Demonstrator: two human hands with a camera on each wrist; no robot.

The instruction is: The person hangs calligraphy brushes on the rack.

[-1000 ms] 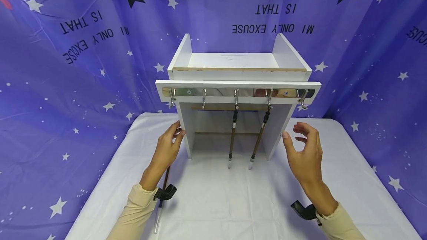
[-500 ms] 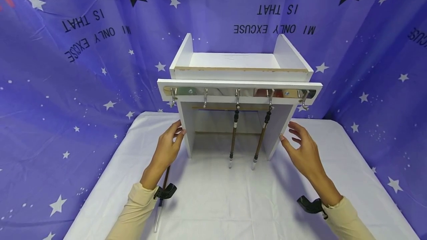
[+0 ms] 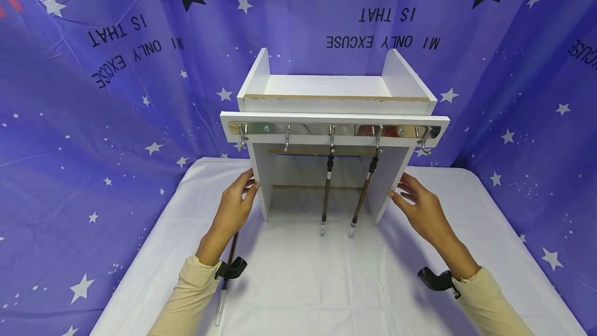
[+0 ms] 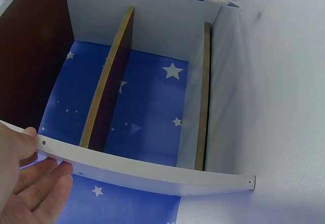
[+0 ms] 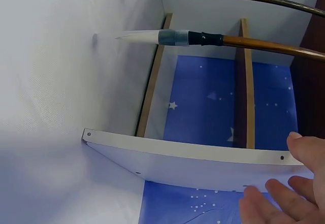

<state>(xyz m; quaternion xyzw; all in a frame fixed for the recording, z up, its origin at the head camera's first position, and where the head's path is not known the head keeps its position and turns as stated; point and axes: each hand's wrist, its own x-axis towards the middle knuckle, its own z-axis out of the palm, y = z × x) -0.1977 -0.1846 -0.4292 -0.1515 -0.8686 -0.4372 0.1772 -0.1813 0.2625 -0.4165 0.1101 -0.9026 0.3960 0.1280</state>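
Plainly, a purple starry curtain rises behind the left hand and the right hand, and a white cloth spreads beneath them. Between them stands a white rack; the left hand pinches its left panel, the right hand its right panel, thumbs at the front edges. Inward of the grip, two brushes hang from hooks; a thin stick lies below the left hand. A second ago the right fingers stood off their panel; the left hand is unmoved.
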